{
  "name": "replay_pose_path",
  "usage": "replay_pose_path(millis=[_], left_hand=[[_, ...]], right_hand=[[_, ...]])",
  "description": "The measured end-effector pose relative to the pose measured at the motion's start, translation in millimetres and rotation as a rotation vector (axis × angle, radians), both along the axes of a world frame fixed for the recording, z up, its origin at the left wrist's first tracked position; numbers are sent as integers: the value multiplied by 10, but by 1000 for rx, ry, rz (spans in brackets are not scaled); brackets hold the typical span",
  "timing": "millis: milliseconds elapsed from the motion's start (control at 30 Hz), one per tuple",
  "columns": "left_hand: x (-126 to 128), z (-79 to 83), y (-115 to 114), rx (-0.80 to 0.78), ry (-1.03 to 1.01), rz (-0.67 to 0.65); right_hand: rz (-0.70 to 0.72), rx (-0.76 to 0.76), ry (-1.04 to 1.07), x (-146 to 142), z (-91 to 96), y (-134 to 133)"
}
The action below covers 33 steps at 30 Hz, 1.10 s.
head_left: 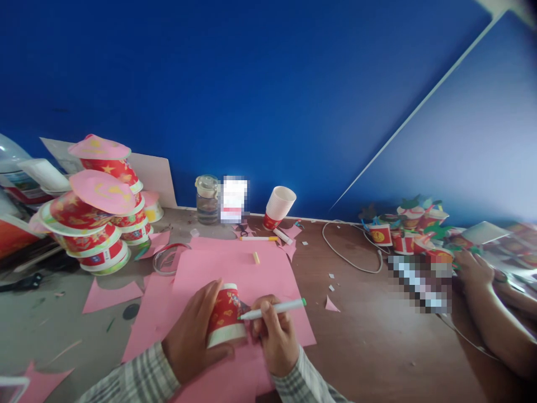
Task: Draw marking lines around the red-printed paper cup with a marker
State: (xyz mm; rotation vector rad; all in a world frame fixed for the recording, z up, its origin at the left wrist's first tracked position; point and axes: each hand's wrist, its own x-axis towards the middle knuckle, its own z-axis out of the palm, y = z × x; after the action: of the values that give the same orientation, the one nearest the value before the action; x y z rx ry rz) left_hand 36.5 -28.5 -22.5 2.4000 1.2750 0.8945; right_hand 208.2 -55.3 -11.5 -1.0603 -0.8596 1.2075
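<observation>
A red printed paper cup (pixel 226 313) with pale rims lies on its side on pink paper (pixel 235 260). My left hand (pixel 193 330) wraps round the cup from the left, its thumb along the near rim. In my right hand (pixel 274 336) is a white marker (pixel 272 309) with a green end, pinched between thumb and fingers. Its green tip is at the cup's right side; whether it touches the surface I cannot tell. A small cream-coloured cap-like piece (pixel 256 258) and a marker with a yellow-orange end (pixel 258 239) lie on the paper beyond.
Decorated cups with pink brims (pixel 100 207) stand stacked at the left. At the back are a glass jar (pixel 207 201) and stacked white cups (pixel 280 207). A roll of tape (pixel 165 260) lies left of the paper. Another person's arm (pixel 495 313) rests at the right, near several decorated cups (pixel 403 240).
</observation>
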Motion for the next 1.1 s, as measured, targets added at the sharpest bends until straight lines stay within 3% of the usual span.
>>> replay_pose_path(millis=[1100], left_hand=[[3, 7, -11, 27, 15, -1]], right_hand=[[36, 74, -122, -8, 76, -44]])
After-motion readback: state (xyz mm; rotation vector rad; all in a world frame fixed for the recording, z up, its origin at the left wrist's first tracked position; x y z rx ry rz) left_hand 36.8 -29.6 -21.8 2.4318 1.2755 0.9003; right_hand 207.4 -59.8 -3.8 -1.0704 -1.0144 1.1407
